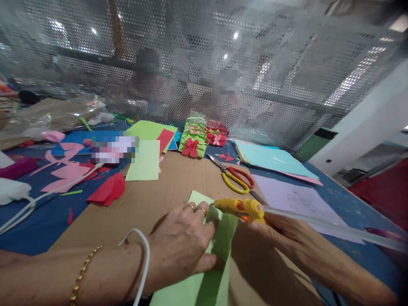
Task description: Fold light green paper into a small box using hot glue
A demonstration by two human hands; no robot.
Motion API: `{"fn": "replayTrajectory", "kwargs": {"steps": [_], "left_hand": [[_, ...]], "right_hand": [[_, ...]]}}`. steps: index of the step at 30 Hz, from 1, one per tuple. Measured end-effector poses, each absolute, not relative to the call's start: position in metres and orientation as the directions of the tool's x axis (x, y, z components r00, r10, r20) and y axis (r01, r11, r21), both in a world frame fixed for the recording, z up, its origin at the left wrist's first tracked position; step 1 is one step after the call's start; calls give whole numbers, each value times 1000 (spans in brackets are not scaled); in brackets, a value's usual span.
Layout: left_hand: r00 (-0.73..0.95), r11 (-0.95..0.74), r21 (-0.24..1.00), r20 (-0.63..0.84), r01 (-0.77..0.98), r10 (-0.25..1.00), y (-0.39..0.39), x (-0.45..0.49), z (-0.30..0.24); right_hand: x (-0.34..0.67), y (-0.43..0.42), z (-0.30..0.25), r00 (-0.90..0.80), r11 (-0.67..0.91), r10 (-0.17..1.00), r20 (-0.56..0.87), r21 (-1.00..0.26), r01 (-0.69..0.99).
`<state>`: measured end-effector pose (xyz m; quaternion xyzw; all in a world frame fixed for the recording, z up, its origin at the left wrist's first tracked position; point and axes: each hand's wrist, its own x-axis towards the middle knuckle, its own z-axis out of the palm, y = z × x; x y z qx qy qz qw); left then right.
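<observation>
My left hand [181,246] lies on a folded light green paper sheet [219,242], fingers bent and pressing it down onto the brown cardboard [165,191]. My right hand [274,229] grips a yellow hot glue gun [240,207] with a clear glue stick [318,223] trailing to the right. The gun's nozzle points left at the paper's upper edge, close to my left fingertips. A white cable [143,255] loops over my left wrist.
Red and yellow scissors [234,176] lie beyond the paper. Green and red paper baskets [194,138] stand further back. Coloured sheets [274,159] are stacked at right, pink and red scraps [73,172] at left. A perforated metal screen [204,63] closes the far side, people behind it.
</observation>
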<state>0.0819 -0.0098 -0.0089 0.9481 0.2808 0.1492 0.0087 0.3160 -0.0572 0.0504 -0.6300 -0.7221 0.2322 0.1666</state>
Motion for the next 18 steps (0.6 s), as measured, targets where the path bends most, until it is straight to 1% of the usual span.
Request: {"fn": "replayTrajectory", "kwargs": {"steps": [3, 10, 18], "left_hand": [[797, -845, 94, 293, 526, 528, -10, 81, -9], [794, -849, 88, 315, 520, 519, -11, 81, -11], [794, -854, 73, 335, 514, 507, -10, 81, -11]], "right_hand": [[316, -58, 52, -184, 125, 981, -55, -542, 831], [318, -54, 49, -105, 51, 992, -72, -525, 850], [317, -57, 51, -152, 97, 987, -59, -540, 836]]}}
